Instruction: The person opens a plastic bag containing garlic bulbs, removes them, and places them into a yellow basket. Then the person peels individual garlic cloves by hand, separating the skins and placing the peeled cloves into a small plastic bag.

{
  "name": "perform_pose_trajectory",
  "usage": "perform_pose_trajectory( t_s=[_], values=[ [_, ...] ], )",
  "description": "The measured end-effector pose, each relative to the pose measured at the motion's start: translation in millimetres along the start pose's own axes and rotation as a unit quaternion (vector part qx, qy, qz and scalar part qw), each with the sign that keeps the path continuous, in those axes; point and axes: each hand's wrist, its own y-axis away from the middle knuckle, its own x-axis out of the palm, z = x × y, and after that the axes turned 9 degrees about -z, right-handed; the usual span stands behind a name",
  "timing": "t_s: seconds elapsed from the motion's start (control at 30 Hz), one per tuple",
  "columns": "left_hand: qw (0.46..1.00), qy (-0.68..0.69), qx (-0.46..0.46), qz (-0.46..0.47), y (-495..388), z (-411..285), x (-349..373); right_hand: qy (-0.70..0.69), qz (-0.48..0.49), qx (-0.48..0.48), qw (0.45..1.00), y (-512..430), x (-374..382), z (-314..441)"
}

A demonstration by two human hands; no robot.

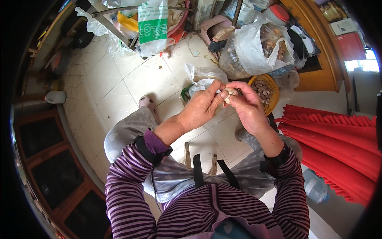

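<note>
A pale garlic bulb (230,94) is held up between my two hands, above the floor in front of my knees. My left hand (200,103) pinches it from the left with thumb and forefinger. From the right, the thumb and fingers of my right hand (249,109) grip the same bulb and partly hide it. Beneath and behind my left hand lies an open translucent plastic bag (206,73), its contents mostly covered. Just beyond my right hand stands a round yellow plastic basket (275,95) holding many small brownish-purple pieces that look like garlic cloves (261,89).
White plastic bags (250,53) of dry brown matter sit past the basket, beside a wooden cabinet (313,79). A metal-framed rack (112,28) with bags stands ahead. Red ruffled cloth (334,143) hangs at right, near a clear plastic bottle (315,186). A white jug (55,97) stands left.
</note>
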Motion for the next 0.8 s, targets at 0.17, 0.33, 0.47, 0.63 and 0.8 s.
perform_pose_trajectory(
  t_s=[0.17, 0.33, 0.47, 0.63, 0.8],
  values=[
    [0.999, 0.038, 0.020, -0.003, 0, 8, 2, 0.001, 0.012, -0.002, 1.000, 1, -1, 0],
    [0.999, -0.007, 0.030, -0.021, 2, 14, 4, 0.001, 0.011, 0.028, 1.000, 3, -1, 1],
    [0.996, 0.010, 0.062, -0.071, 3, 15, 13, -0.034, 0.014, 0.037, 0.999, 4, -1, -2],
    [0.999, -0.019, -0.026, -0.033, 6, 12, 13, -0.081, 0.024, 0.026, 0.996, 2, -2, -8],
    [0.998, 0.006, -0.035, -0.048, 7, 7, 14, -0.102, 0.017, 0.030, 0.994, 4, -3, -12]
  ],
)
